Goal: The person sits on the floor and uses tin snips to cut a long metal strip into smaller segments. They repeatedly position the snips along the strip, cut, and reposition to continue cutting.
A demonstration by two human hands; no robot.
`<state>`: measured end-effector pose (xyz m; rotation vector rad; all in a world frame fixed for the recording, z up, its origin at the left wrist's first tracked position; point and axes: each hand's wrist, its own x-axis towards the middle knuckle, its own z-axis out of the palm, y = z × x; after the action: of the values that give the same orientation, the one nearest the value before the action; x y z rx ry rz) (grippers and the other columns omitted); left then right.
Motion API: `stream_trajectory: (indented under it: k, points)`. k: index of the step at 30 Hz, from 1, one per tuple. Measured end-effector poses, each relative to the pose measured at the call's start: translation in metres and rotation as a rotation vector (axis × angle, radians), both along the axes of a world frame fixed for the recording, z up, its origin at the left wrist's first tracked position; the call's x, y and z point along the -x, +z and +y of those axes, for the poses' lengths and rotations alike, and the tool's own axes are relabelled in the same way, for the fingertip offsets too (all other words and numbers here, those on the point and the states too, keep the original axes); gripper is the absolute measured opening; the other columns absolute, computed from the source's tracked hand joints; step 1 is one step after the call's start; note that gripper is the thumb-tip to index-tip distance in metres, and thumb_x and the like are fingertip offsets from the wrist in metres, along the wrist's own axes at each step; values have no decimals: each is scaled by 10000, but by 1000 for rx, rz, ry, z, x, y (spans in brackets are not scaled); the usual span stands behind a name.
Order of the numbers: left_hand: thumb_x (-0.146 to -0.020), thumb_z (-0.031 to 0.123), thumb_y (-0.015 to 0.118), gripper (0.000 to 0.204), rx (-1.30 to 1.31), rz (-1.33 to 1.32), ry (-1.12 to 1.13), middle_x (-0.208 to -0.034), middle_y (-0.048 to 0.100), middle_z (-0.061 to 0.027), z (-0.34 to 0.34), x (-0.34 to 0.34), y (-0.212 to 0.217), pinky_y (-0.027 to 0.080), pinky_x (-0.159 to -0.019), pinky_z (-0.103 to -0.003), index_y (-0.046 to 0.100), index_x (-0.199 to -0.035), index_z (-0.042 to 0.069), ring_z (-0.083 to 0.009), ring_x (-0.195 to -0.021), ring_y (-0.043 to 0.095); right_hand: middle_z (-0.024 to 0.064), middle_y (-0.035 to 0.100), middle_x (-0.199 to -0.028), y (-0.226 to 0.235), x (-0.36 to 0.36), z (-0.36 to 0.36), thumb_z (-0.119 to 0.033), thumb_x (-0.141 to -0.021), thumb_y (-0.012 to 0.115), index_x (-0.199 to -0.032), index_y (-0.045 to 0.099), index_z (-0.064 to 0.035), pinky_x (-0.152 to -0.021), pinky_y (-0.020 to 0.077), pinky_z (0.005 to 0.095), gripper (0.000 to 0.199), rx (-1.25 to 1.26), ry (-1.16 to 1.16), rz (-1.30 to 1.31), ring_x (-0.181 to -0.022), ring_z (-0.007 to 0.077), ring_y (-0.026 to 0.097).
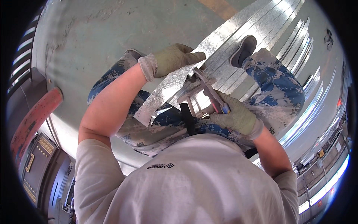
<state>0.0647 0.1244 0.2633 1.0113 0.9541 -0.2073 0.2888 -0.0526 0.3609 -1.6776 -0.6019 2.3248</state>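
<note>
The gloved right hand (238,117) closes around metal snips (210,91) (blade tips hidden), while the gloved left hand (175,59) pinches the metal strip (175,80) above the knees, its cut end curling.

Both gloved — left hand (175,58) stretched forward, fingers closed; right hand (235,115) fisted, elbow bent.
</note>
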Motion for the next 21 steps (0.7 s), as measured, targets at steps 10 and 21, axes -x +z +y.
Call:
stream_trajectory:
  k: [10,21]
  points:
    - [-1158,531,592,584,-132,35,-201,-810,794,-135,2,5,16,584,-685,-365,713,-1209,-38,-184,-673,727,109,723,-1090,-24,19,-33,-220,-1020,671,-1685,405,-71,-1331,108,710,731,-348,321,-367,-1129,306,719]
    - [-1158,514,617,581,-162,137,-154,-782,768,-137,-8,3,6,588,-676,-373,713,-1154,-60,-177,-686,729,298,703,-1211,-41,34,-44,-219,-1006,680,-1731,295,-55,-1287,219,767,837,-493,530,-590,-1219,521,697]
